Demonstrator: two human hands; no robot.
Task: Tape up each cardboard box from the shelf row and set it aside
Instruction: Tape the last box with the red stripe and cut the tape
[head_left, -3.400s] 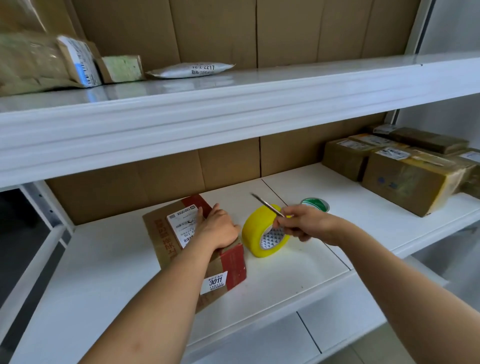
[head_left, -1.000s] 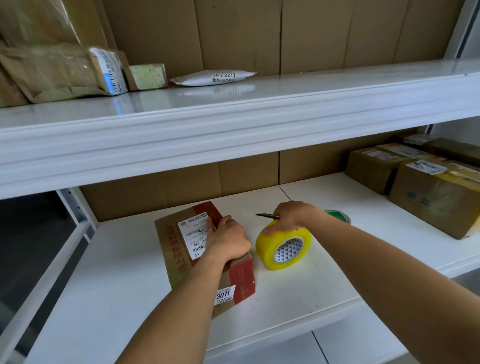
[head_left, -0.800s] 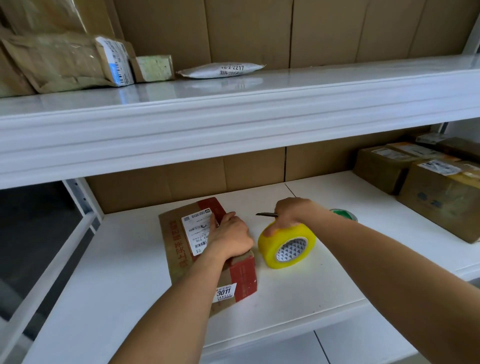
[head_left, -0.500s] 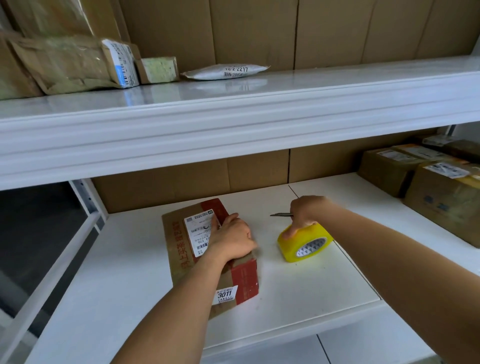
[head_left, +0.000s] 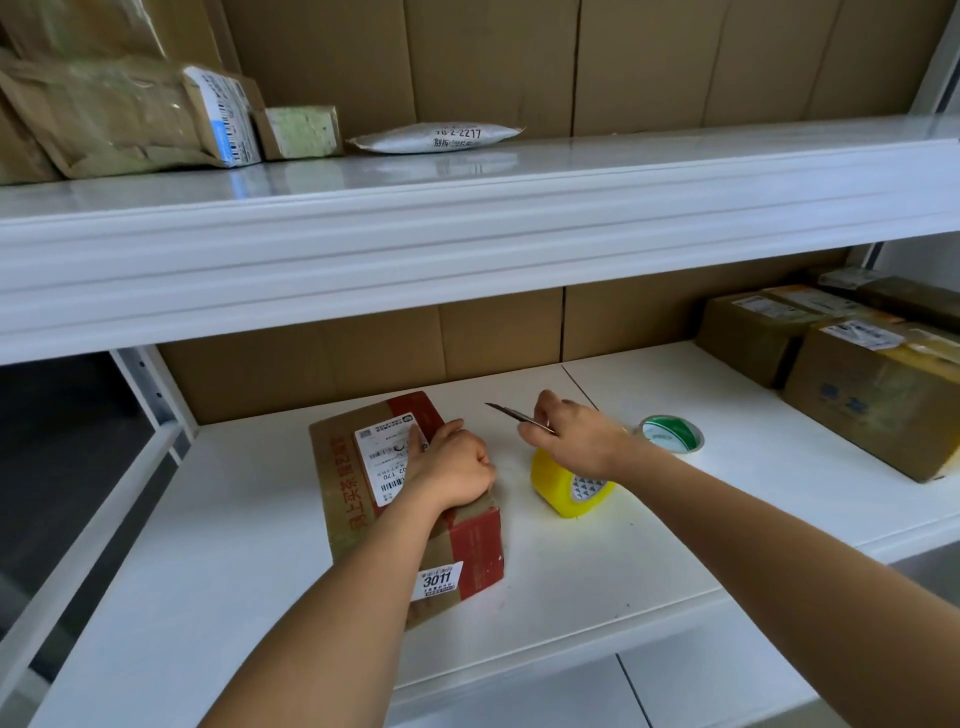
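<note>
The cardboard box (head_left: 400, 499) lies flat on the white lower shelf (head_left: 208, 545) with bare shelf to its left and front up to the near edge, the upper shelf (head_left: 467, 234) overhanging it, and the yellow tape roll (head_left: 563, 488) just beside its right side. The left hand (head_left: 452, 467) presses on the box top, fingers curled together in a loose fist. The right hand (head_left: 576, 436), over the roll, has its fingers pinched on a thin blade (head_left: 511, 414) pointing left; a green tape roll (head_left: 670, 434) and more boxes (head_left: 857, 374) sit to the right.
</note>
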